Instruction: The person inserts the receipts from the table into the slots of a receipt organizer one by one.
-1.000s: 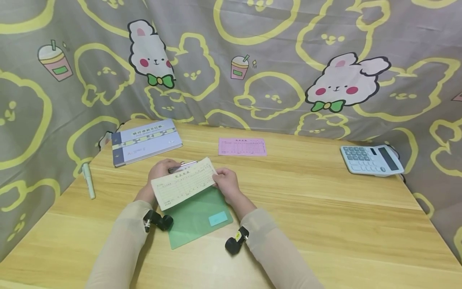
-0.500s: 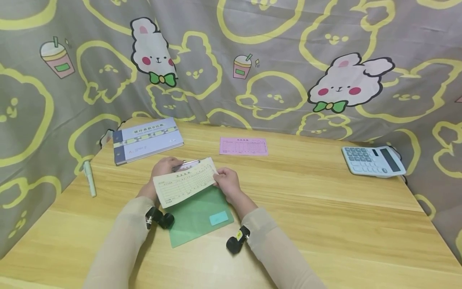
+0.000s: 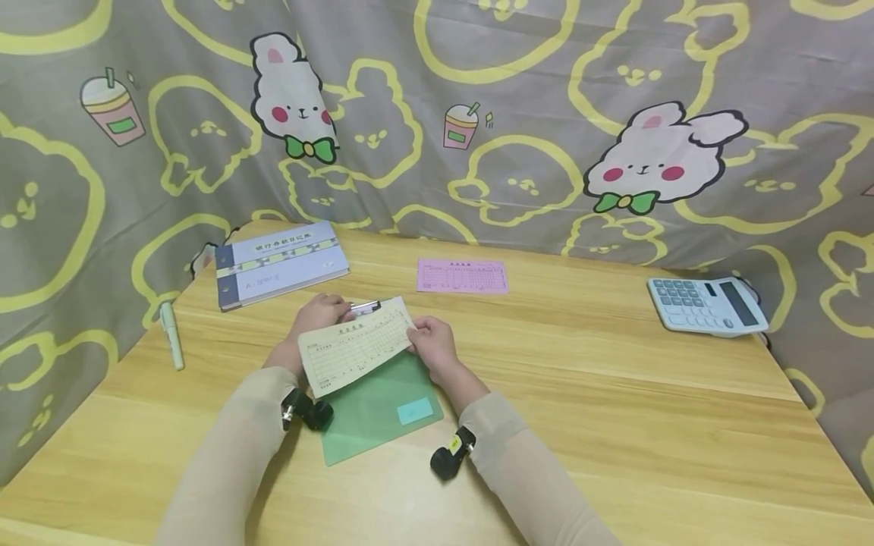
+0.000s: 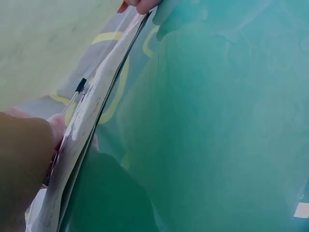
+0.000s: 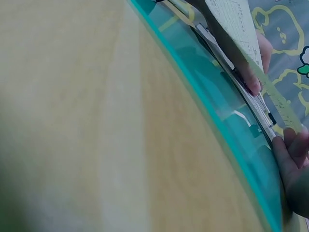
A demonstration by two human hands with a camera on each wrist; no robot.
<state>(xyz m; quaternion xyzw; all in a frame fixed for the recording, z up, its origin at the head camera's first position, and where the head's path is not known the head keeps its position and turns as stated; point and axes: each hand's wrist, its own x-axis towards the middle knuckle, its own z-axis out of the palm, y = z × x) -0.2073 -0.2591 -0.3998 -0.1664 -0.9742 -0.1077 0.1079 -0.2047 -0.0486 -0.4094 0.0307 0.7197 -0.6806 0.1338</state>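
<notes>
My left hand (image 3: 317, 311) is at the upper left of a translucent green clipboard (image 3: 378, 413). Its thumb presses the clip's wire lever (image 4: 71, 102); the metal clip (image 3: 365, 307) is partly covered by that hand. My right hand (image 3: 435, 347) pinches the right edge of a pale yellow printed form (image 3: 355, 345), tilted over the board. In the head view the form hides the left palm and the board's upper part. The left wrist view shows a thin stack of paper (image 4: 89, 118) seen edge-on along the board's top end.
A pink printed form (image 3: 463, 276) lies behind the hands. The blue account book (image 3: 283, 265) is at the back left, near a pale green pen (image 3: 172, 336). A light blue calculator (image 3: 706, 305) sits at the far right. Patterned curtain (image 3: 519, 76) hangs behind the table.
My left hand has slid right along the clip and covers more of it. The pale yellow form has shifted slightly right, its right edge still pinched. The camera view has drifted a little.
</notes>
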